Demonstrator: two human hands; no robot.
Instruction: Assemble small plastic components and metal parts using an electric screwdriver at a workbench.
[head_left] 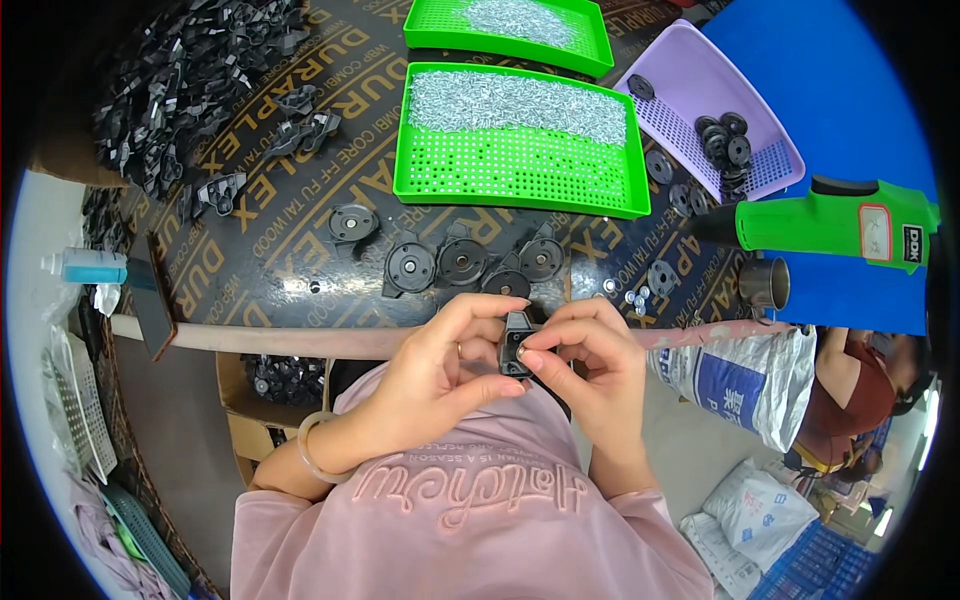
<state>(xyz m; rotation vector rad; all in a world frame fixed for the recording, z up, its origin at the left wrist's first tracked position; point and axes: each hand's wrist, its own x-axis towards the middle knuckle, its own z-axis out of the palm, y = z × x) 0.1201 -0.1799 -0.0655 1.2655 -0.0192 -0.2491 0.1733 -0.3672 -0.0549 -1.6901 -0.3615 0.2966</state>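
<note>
My left hand (445,360) holds a small black plastic housing (515,330) upright in front of my chest, just off the table's near edge. Its thumb and fingers grip the housing from the left. Against the face of that part, my right hand (595,365) pinches thumb and forefinger together; a tiny shiny spot shows at the tips, too small to name. Just beyond my hands on the table lie several black housings with round discs (410,266). To the right of these are a few small metal bushings (632,298).
Two green trays (520,195) of small metal pins stand beyond, beside a purple basket (680,60) of black discs. A green power screwdriver (830,222) and a metal cup (765,283) are at right. Black parts (190,90) pile up far left. A person (855,385) sits at right.
</note>
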